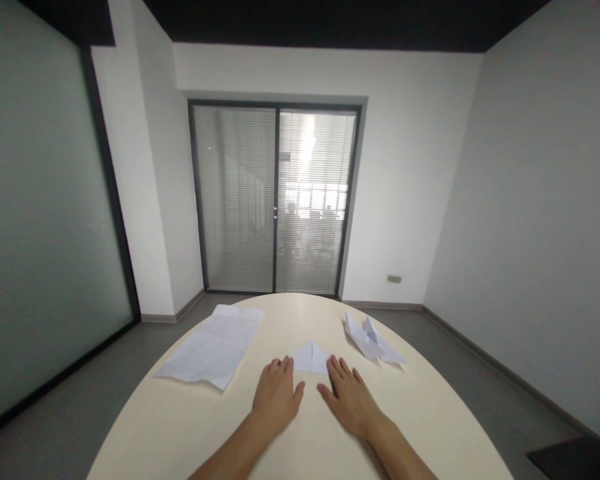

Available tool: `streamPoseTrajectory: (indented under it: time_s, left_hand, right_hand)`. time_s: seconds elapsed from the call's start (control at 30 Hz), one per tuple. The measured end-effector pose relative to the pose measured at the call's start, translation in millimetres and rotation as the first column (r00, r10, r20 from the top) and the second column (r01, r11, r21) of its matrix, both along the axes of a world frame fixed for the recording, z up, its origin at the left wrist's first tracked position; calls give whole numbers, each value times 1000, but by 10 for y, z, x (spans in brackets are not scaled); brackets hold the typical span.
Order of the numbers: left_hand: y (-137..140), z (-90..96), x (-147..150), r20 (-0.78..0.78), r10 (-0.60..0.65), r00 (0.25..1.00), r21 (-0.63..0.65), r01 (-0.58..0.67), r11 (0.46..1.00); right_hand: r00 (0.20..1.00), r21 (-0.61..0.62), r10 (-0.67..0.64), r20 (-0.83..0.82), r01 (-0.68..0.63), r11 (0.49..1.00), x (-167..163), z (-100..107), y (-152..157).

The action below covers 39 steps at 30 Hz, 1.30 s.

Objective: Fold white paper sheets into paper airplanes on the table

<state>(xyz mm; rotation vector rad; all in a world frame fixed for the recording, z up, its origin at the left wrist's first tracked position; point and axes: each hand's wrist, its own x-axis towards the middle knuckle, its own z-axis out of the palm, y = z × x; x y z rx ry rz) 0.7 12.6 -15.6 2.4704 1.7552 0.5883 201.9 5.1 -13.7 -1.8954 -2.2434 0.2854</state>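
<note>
A small white sheet of paper, folded to a peak at the top with a crease down its middle, lies flat on the table as the folded paper [312,359]. My left hand [279,393] rests at its left corner, fingertips touching the edge and thumb stretched out. At the opposite corner my right hand [350,398] lies with its fingers extended over the paper's edge. Both palms face down, and neither hand grips anything. To the right beyond my right hand sits a folded paper boat [373,340].
White paper sheets [215,347] lie at the left of the round cream table [300,447]. Past the table's far edge stands a glass door with blinds [275,200]. A dark object [580,459] is at the lower right, beside the table.
</note>
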Motion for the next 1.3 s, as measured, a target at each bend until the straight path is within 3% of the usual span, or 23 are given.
streamPoseTrajectory:
  time_s: [0.23,0.63,1.1,1.3]
  left_hand:
    - [41,-13,-21,-6,-3,1000,-8,3,1000]
    - [43,-34,-12,-58,3,998,34,-1,999]
    - [50,-36,-31,-42,-31,999,-8,30,1000]
    - [58,-39,-37,-65,-10,998,14,11,1000]
  right_hand:
    - [999,11,-47,-10,47,999,84,-115,91]
    - [997,16,-78,7,78,997,99,-96,75]
    - [998,-59,39,-42,-41,997,180,19,38]
    - [998,13,-19,-68,20,1000,126,3,35]
